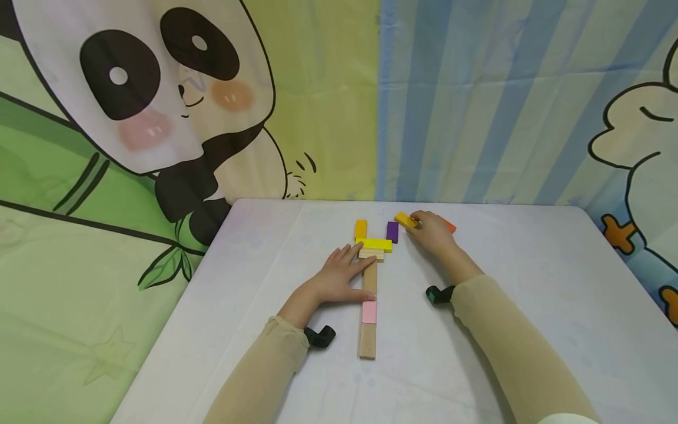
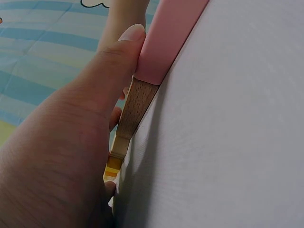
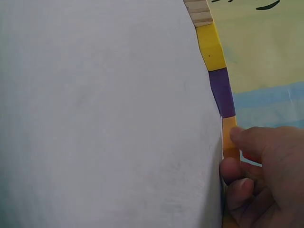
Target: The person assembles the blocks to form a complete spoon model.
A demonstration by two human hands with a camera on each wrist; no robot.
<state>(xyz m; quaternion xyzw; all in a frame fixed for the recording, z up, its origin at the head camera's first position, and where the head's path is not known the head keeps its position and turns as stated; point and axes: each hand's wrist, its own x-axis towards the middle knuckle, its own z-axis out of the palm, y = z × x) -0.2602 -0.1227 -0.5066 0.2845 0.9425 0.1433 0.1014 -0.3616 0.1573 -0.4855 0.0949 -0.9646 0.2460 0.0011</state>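
Flat wooden blocks lie on the table in a line with a crosspiece. My left hand [image 1: 336, 280] rests over them with fingers spread, the thumb tip at the pink block [image 1: 369, 312] and other fingertips by the natural wood block [image 1: 370, 277] and the yellow block [image 1: 378, 245]. Beyond the yellow block stand an orange block [image 1: 361, 228] and a purple block [image 1: 392, 232]. With thumb and fingers, my right hand [image 1: 431, 234] pinches a yellow-orange block [image 1: 405, 219], its near end just past the purple one. In the right wrist view, that held block [image 3: 230, 137] overlaps the purple block's end.
A red-orange block [image 1: 448, 224] lies partly hidden behind my right hand. Another natural wood block [image 1: 368, 341] ends the line nearest me. A striped light wood piece [image 1: 379, 254] crosses below the yellow block. A printed cloth backdrop [image 1: 328, 100] rises behind the white table [image 1: 529, 265].
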